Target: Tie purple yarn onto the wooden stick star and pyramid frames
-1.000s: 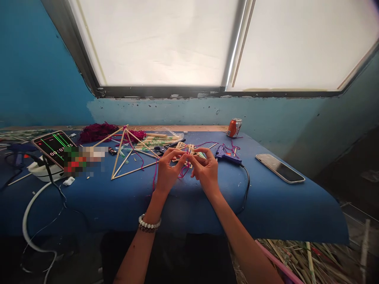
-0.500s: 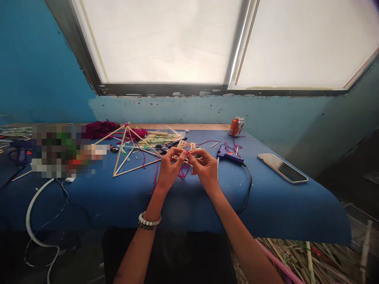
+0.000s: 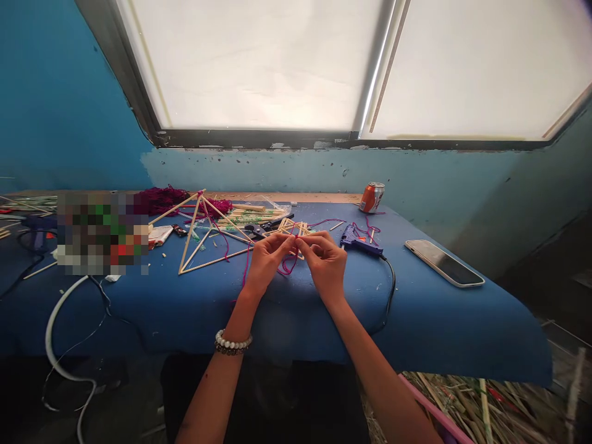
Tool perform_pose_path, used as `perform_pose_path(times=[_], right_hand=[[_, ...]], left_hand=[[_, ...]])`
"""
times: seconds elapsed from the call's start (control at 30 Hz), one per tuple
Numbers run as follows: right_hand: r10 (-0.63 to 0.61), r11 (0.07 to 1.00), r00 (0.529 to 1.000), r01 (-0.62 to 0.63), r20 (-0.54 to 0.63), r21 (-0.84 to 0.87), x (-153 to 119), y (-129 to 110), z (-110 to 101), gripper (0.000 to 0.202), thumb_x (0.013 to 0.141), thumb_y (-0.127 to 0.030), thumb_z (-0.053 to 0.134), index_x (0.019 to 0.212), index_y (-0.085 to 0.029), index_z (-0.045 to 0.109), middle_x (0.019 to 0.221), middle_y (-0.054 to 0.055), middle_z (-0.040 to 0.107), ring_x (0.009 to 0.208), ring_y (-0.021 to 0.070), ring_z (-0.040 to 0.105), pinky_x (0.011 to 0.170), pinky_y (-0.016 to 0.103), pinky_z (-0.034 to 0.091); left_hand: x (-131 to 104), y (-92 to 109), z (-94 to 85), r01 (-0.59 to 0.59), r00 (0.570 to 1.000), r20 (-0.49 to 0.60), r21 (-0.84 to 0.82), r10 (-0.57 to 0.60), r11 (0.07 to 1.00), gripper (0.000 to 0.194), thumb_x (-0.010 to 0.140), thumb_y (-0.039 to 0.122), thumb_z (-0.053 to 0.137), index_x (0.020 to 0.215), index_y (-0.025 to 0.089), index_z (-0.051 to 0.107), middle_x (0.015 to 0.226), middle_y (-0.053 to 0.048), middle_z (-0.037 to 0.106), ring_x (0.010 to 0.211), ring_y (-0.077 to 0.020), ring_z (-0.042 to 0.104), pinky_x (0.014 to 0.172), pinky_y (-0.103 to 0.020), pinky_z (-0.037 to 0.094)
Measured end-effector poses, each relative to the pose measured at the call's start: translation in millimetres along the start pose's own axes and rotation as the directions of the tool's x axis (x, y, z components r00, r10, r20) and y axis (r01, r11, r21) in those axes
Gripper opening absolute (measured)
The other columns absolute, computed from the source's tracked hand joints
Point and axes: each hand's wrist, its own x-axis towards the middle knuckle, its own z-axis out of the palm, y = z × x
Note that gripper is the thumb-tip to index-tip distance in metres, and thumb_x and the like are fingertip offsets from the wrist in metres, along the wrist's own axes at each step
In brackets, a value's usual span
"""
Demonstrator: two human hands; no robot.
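Note:
Above the front half of the blue table, my left hand [image 3: 269, 258] and my right hand [image 3: 324, 259] meet fingertip to fingertip. Both pinch a strand of magenta yarn [image 3: 290, 266], which loops down below the fingers. Just behind them is a small frame of thin wooden sticks [image 3: 296, 226], partly covered by my fingers. To the left stands a larger pyramid of wooden sticks [image 3: 184, 250], its top wound with magenta yarn. Black-handled pliers or cutters [image 3: 261, 230] lie behind my left hand, their exact kind unclear.
A purple glue gun [image 3: 361, 242] with a black cord lies right of my hands. Farther right are an orange can [image 3: 372, 197] and a phone [image 3: 444, 264]. Magenta yarn [image 3: 164, 202] and bundled sticks [image 3: 252, 216] lie at the back. A pixelated patch hides the left side.
My fingertips have drawn closer together on the yarn, and my right fingers are more tucked in. The view has shifted slightly.

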Motion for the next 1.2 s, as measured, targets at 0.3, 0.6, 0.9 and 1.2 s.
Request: perform_pose_path(times=[0.3,0.6,0.9,1.2], right_hand=[[-0.202,0.940,0.979,0.200,0.022,-0.276,-6.4,-5.8,3.6,0.009,0.089,-0.022,0.067,0.088,-0.019,0.075,0.085,0.000,0.055,0.055,0.0066,0.043,0.044,0.023,0.036],[-0.080,0.970,0.996,0.087,0.040,-0.227,-6.1,-3.9,5.2,0.008,0.087,-0.025,0.064,0.082,-0.019,0.064,0.089,0.000,0.055,0.056,0.0066,0.045,0.046,0.022,0.036],[0.224,0.969,0.955,-0.239,0.194,0.057,1.5,3.2,-3.7,0.033,0.082,-0.048,0.073,0.098,-0.020,0.067,0.055,-0.007,0.046,0.040,0.0073,0.036,0.038,0.022,0.030],[0.277,0.935,0.933,-0.317,0.230,0.161,1.6,2.6,-5.7,0.030,0.078,-0.046,0.077,0.086,-0.019,0.067,0.048,-0.009,0.041,0.038,0.0055,0.030,0.036,0.020,0.023]], left_hand=[[0.8,0.2,-0.4,0.052,0.998,-0.015,-0.062,-0.053,0.997,0.034,0.073,0.047,0.080,0.081,0.015,0.074,0.080,-0.002,0.071,0.075,-0.0140,0.066,0.079,-0.027,0.054],[0.9,-0.7,-0.6,0.093,0.995,0.052,-0.095,-0.088,0.991,0.039,0.072,0.052,0.080,0.076,0.015,0.067,0.074,0.000,0.066,0.071,-0.0120,0.063,0.077,-0.025,0.052],[-1.7,5.7,-4.6,0.153,0.979,0.150,-0.098,-0.138,0.983,0.036,0.076,0.050,0.076,0.077,0.016,0.064,0.061,0.004,0.055,0.058,-0.0084,0.055,0.061,-0.021,0.045],[-3.8,10.2,-7.4,0.183,0.965,0.203,-0.062,-0.167,0.981,0.035,0.079,0.049,0.073,0.075,0.016,0.062,0.056,0.006,0.042,0.050,-0.0057,0.039,0.049,-0.020,0.030]])
